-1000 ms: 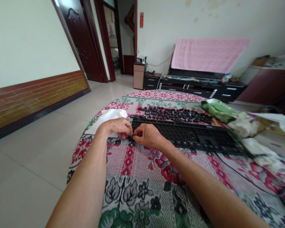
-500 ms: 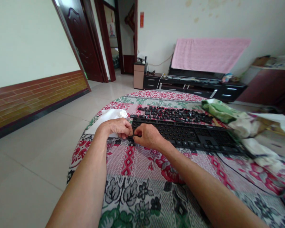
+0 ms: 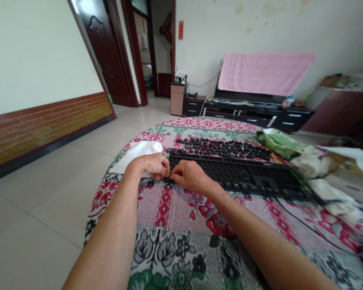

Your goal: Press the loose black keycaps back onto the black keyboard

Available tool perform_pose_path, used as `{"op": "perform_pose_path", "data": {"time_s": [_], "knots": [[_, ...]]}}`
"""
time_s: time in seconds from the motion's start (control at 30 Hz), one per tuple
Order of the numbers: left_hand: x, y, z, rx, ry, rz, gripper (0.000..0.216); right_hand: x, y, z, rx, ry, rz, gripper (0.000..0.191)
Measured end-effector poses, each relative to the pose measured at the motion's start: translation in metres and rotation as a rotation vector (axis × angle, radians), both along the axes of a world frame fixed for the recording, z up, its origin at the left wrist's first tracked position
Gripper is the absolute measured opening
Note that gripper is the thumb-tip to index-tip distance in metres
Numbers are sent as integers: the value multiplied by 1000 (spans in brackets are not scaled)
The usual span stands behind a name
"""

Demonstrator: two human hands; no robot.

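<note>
Closely paired, left hand point(image 3: 155, 165) and right hand point(image 3: 188, 175) at the keyboard point(image 3: 230, 171), fingers curled inward, any pinch impossible to tell.

1. The tablecloth point(image 3: 181, 213) has red and pink flowers, chains of red diamonds, and grey, black and green leaves toward its near edge.
2. Red and white shapes fill its far edge.
3. The keyboard point(image 3: 243, 175) is black.
4. The loose keys point(image 3: 224, 148) toward the tablecloth's far edge are black too.
5. The paper point(image 3: 131, 153) by the left edge is plain white.
6. The crumpled bag point(image 3: 282, 145) near the right edge is green with paler patches.
7. The towel point(image 3: 266, 72) is pink.
8. The door point(image 3: 109, 56) is dark reddish brown.
</note>
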State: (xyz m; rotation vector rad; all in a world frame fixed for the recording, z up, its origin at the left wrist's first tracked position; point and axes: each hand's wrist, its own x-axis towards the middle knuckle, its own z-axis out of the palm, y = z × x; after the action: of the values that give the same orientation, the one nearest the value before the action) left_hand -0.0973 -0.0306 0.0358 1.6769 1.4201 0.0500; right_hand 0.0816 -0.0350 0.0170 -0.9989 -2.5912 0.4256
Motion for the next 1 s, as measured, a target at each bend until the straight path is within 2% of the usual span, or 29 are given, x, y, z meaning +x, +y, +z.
{"op": "perform_pose_path", "data": {"time_s": [0.1,0.27,0.37,0.5,0.67,0.8,1.0], "knots": [[-3,6,1,148,23,33,17,1,-1,-2,39,10,-13,20],[2,29,-5,586,140,380,28,-1,-5,0,68,13,-40,21],[9,43,-11,724,272,427,27,6,-3,6,4,42,-22,21],[18,51,-16,731,408,346,24,36,7,17,-72,71,-52,20],[25,54,-15,687,420,259,24,82,12,25,-208,-72,-37,21],[24,56,-16,674,412,226,24,97,5,23,-110,-148,-11,27],[17,60,-22,707,378,154,24,94,2,20,-2,-206,-3,25]]}}
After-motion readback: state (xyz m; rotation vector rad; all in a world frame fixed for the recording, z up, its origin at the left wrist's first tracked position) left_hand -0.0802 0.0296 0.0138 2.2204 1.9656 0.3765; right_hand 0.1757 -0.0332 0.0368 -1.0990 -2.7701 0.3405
